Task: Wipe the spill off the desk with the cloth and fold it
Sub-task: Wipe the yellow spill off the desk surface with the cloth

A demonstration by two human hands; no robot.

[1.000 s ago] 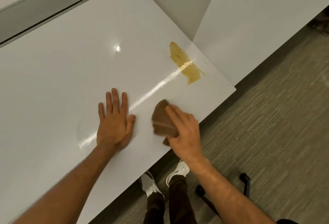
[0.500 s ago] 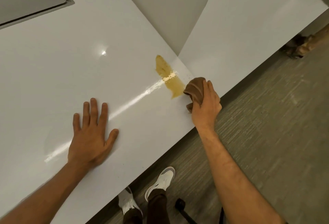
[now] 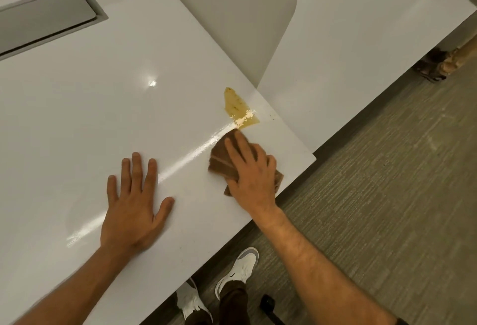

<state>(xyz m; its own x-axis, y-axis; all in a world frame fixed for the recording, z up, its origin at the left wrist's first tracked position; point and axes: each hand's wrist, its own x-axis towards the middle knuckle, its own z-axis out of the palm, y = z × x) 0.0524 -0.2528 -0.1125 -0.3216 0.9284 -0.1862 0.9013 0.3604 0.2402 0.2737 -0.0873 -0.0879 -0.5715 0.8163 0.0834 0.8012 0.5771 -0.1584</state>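
Glossy white surface [image 3: 77, 123], hard and reflective, a streak of glare across it. Spill [image 3: 238, 109]: amber, translucent, wedge-shaped, wet sheen at its lower end, near the surface's right corner. Cloth [image 3: 220, 160]: brown, soft, bunched in folds, its top corner just touching the spill. Right hand [image 3: 251, 174] lay on the cloth, fingers flat, pressing down. Left hand [image 3: 134, 205] lay palm-down on the surface, fingers spread, holding nothing.

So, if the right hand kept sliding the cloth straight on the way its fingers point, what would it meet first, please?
Most likely the yellow spill: the right hand presses the brown cloth flat on the desk, and the cloth's front corner already sits at the spill's near edge.
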